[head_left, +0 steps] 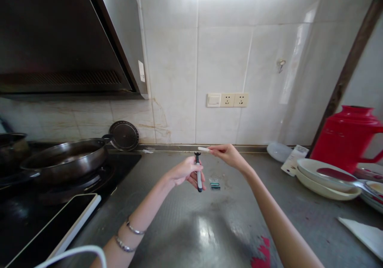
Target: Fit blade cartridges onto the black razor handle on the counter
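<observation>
A razor handle (199, 176), grey with black ends, stands nearly upright in my left hand (188, 171), its forked black top pointing up. My right hand (226, 155) pinches a small white strip-like piece (204, 149), held just above and to the right of the handle's top. Whether the piece touches the handle is too small to tell. Below my right hand, a small clear pack with dark green pieces (214, 185) lies on the grey countertop (179, 228).
Left are a stove (125, 164) with a steel pan (66, 160), a round dark lid (124, 135) and a phone (60, 228) with a white cable. Right are a red jug (347, 140), stacked plates (326, 180), a small box (295, 160) and a white sheet (363, 234).
</observation>
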A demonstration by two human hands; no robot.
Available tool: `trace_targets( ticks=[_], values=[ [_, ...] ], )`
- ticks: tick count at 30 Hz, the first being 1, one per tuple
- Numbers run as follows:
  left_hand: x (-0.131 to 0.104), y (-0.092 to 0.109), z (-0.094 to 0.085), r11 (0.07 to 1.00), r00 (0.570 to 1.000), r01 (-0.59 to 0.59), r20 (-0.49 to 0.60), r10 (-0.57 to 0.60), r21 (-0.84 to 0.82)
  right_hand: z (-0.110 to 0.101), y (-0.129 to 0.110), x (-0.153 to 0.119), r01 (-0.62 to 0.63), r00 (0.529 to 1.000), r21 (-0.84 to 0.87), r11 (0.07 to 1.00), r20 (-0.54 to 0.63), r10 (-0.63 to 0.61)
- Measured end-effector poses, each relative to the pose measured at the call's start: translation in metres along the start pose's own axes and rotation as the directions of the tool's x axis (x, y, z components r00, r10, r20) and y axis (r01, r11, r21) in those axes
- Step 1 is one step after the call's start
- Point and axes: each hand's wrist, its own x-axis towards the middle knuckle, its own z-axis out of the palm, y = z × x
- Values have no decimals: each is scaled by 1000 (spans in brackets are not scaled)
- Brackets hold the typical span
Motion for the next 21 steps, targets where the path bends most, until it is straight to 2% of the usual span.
trace_targets(
  ticks=[5,10,14,16,19,21],
  values=[
    [1,-1,-1,1000,1000,1,15,-1,-1,-3,-1,-1,29,995,57,998,89,-34],
    [2,-3,-1,1000,999,-10,36,10,1,-6,-4,-2,-5,1000,8,1000,18,5],
    [1,-2,0,1000,998,-8,66,7,7,-6,-9,-3,32,993,76,997,110,-40],
    [0,-1,1,1000,996,-13,85,12,7,-5,-7,-2,31,997,67,997,75,-36],
    [-1,1,2,1000,993,-24,117,23,7,-6,-1,-1,-20,998,-1,1000,-51,20],
    [-2,2,1,1000,993,-26,116,25,7,-9,4,-1,-33,998,-11,999,-62,32]
  ],
)
